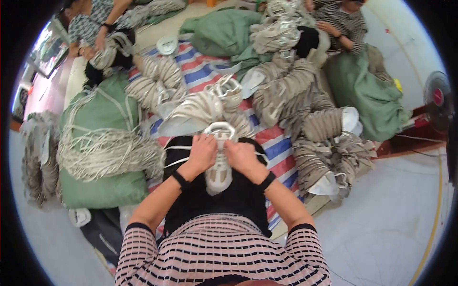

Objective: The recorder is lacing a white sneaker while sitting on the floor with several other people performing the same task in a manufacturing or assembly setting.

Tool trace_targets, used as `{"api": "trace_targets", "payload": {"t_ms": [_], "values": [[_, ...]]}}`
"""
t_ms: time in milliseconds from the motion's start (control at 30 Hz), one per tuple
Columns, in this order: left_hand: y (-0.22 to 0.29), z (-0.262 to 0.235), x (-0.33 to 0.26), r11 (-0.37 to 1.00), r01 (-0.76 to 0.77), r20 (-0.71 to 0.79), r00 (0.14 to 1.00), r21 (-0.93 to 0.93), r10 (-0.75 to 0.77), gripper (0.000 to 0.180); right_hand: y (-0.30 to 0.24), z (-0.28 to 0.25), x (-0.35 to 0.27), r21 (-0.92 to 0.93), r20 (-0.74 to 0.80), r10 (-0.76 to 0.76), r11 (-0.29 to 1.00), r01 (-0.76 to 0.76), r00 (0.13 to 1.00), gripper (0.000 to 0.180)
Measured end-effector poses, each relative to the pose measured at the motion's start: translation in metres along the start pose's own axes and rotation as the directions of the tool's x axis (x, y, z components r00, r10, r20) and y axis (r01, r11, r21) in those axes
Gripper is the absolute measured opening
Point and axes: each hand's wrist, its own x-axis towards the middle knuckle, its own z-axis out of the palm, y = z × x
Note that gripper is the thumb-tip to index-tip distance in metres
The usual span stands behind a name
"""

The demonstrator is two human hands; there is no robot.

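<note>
Far left: grey-beige bundle of uppers standing on the floor. Next, a green sack with a loose hank of white laces draped over it. Strands cross one another; judged likely to snag or knot if one is pulled out fast.

Centre: left hand has its fingers closed on the left edge of the white shoe upper; whether it also pinches lace cannot be told. The upper lies over the black cloth on the lap, toe toward the wearer, collar loop away. A left lace end trails out beside that hand.

Right hand similarly grips the upper's right edge, fingertips partly hidden. A right lace end hangs past it. Risks, as judged: uneven pull between hands could leave lace ends unequal or skew the eyelet rows; a hard tug could crease the soft upper; a slack grip could let it slide on the cloth.

Right: taupe bundle of uppers beside the striped sheet; a knock might topple it.
</note>
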Motion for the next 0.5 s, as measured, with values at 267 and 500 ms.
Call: {"api": "trace_targets", "payload": {"t_ms": [267,500], "values": [[0.0,0.003,-0.004,0.955,0.027,-0.024,0.999,-0.294,-0.035,0.018,-0.017,0.002,0.006,-0.19,0.096,-0.044,0.98,0.062,0.994,0.011],[-0.006,0.006,0.003,0.993,0.071,0.009,0.997,-0.095,-0.071,0.015,-0.019,0.018,0.031,-0.138,0.105,-0.064,0.987,0.078,0.992,0.011]]}}
